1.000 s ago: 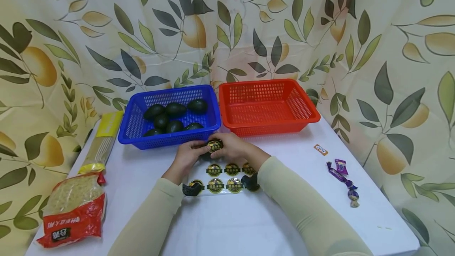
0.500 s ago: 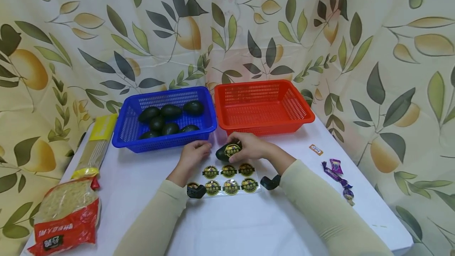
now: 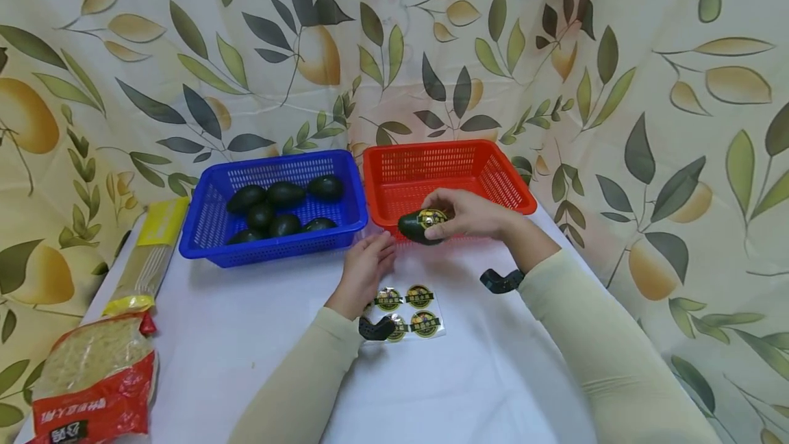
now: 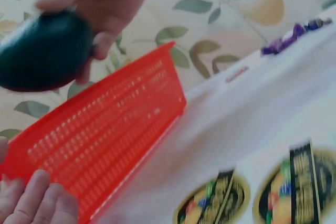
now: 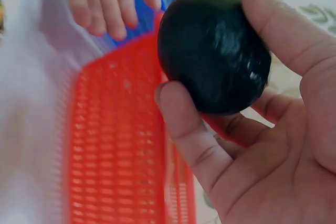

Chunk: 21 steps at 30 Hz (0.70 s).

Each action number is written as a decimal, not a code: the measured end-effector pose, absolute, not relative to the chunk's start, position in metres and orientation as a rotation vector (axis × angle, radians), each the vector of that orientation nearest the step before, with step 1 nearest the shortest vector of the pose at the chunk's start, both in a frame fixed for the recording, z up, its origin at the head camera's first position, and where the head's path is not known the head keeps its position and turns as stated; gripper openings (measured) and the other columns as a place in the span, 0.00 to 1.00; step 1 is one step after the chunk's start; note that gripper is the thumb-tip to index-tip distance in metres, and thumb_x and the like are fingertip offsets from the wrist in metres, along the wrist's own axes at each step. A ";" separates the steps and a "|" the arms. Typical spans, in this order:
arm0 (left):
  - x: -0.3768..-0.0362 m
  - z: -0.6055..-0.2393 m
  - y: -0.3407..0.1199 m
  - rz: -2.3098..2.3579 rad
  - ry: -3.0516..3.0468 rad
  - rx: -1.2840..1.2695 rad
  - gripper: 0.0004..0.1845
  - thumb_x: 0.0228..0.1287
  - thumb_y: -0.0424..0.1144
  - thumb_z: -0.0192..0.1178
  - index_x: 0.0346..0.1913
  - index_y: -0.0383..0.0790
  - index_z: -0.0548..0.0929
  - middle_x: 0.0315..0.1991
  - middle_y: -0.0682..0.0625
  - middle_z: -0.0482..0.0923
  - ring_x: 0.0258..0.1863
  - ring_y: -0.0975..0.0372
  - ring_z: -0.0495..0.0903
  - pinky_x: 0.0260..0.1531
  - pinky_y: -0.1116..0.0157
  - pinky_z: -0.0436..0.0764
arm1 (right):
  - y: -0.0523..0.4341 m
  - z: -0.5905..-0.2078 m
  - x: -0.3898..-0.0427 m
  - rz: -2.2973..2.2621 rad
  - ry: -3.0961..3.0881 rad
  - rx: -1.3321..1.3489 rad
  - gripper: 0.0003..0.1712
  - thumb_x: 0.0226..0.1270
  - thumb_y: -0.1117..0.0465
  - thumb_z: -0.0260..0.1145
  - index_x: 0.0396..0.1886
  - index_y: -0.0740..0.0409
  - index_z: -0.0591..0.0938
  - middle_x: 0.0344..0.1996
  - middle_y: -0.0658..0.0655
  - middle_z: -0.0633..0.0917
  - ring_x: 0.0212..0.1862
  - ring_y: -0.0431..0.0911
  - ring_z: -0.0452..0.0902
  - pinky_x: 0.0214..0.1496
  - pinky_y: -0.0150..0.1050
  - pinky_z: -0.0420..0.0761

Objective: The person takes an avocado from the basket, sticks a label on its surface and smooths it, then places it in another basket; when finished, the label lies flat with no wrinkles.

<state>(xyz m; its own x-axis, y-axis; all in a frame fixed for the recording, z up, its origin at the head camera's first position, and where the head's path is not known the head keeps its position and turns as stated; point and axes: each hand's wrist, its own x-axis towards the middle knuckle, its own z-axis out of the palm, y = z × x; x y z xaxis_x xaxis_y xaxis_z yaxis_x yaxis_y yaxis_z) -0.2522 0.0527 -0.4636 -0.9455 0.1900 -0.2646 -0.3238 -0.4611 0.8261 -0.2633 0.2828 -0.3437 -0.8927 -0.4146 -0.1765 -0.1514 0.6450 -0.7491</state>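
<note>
My right hand (image 3: 462,214) grips a dark green avocado (image 3: 419,226) that carries a round gold sticker; it hangs over the front rim of the red basket (image 3: 493,156). The right wrist view shows thumb and fingers curled round the avocado (image 5: 212,48) above the red basket (image 5: 121,145). My left hand (image 3: 365,271) lies flat on the white table with fingers straight, just before the sticker sheet (image 3: 414,310). In the left wrist view the avocado (image 4: 44,51) is held above the red basket (image 4: 100,135). The blue basket (image 3: 209,194) holds several avocados.
A bag of noodles (image 3: 92,379) and a yellow spaghetti pack (image 3: 148,255) lie at the table's left edge. A leaf-patterned curtain hangs behind the baskets and to the right. Black wrist-camera mounts (image 3: 501,281) sit on both wrists.
My right hand lifted the stickered avocado from the table and carried it right and back, over the red basket's rim. The left hand let go and settled flat on the table.
</note>
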 end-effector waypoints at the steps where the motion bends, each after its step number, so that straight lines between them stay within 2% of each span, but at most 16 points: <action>1: -0.253 -0.462 0.056 2.463 1.393 -0.190 0.26 0.77 0.40 0.61 0.68 0.29 0.71 0.67 0.32 0.76 0.70 0.43 0.74 0.72 0.51 0.73 | 0.284 -0.341 -0.270 -1.113 2.543 -0.437 0.33 0.59 0.49 0.81 0.61 0.50 0.77 0.56 0.58 0.82 0.60 0.56 0.74 0.63 0.53 0.78; 4: -0.256 -0.456 0.065 2.494 1.328 -0.197 0.24 0.78 0.42 0.61 0.67 0.29 0.72 0.67 0.32 0.76 0.70 0.43 0.74 0.73 0.51 0.72 | 0.286 -0.335 -0.290 -1.112 2.561 -0.372 0.32 0.61 0.50 0.80 0.61 0.51 0.76 0.58 0.59 0.80 0.61 0.56 0.74 0.63 0.51 0.80; 11: -0.262 -0.450 0.076 2.476 1.337 -0.251 0.20 0.79 0.44 0.58 0.61 0.32 0.73 0.61 0.35 0.82 0.66 0.44 0.78 0.65 0.57 0.81 | 0.276 -0.330 -0.343 -1.081 2.550 -0.254 0.30 0.63 0.56 0.78 0.61 0.54 0.75 0.59 0.61 0.77 0.58 0.57 0.77 0.57 0.46 0.87; 15: -0.262 -0.451 0.079 2.465 1.424 -0.234 0.20 0.80 0.43 0.57 0.61 0.29 0.74 0.63 0.32 0.80 0.65 0.43 0.80 0.64 0.56 0.81 | 0.268 -0.331 -0.369 -1.078 2.544 -0.221 0.31 0.64 0.56 0.77 0.64 0.55 0.74 0.60 0.61 0.75 0.59 0.57 0.77 0.60 0.47 0.85; 21: -0.264 -0.450 0.080 2.453 1.532 -0.236 0.18 0.79 0.43 0.58 0.57 0.29 0.78 0.58 0.33 0.84 0.60 0.44 0.84 0.65 0.51 0.80 | 0.254 -0.345 -0.406 -1.043 2.593 -0.152 0.35 0.66 0.56 0.75 0.68 0.60 0.73 0.60 0.63 0.78 0.58 0.58 0.78 0.64 0.50 0.83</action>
<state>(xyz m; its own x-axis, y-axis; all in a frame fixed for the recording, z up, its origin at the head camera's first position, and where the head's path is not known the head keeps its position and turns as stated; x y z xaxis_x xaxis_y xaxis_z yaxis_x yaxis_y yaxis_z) -0.2636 0.0799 -0.4502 -0.9583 0.1162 -0.2611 -0.2856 -0.4215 0.8607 -0.4059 0.2542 -0.3449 -0.9363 -0.2230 -0.2713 0.0270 0.7246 -0.6886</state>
